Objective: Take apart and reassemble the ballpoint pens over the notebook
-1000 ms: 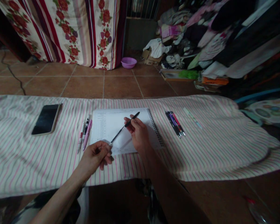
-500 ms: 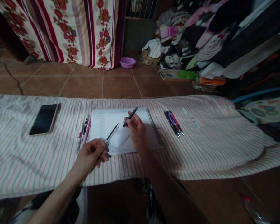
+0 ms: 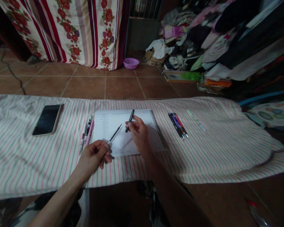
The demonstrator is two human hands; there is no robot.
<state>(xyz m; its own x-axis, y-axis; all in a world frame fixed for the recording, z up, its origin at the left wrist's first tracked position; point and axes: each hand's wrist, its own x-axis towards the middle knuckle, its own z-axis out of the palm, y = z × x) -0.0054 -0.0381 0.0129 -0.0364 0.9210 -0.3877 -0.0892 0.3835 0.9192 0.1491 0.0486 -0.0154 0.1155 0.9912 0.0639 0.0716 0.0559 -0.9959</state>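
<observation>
My left hand (image 3: 96,155) pinches a thin pen refill (image 3: 115,133) by its white end, the dark tip slanting up to the right. A black pen barrel (image 3: 130,119) is held nearly upright in the pinched fingers of my right hand (image 3: 137,134). Both hands hover over a spiral notebook (image 3: 109,123) open on a striped cloth (image 3: 217,148). The two pen parts are apart, a small gap between them.
Several pens (image 3: 86,136) lie left of the notebook, more pens (image 3: 178,125) on its right, and a pale pen (image 3: 195,119) farther right. A black phone (image 3: 47,119) rests at the left. Beyond the cloth are tiled floor, a purple bowl (image 3: 131,63) and piled clothes (image 3: 194,34).
One second ago the pen was one piece between both hands. The barrel has come off the refill; my right hand has tilted the barrel more upright.
</observation>
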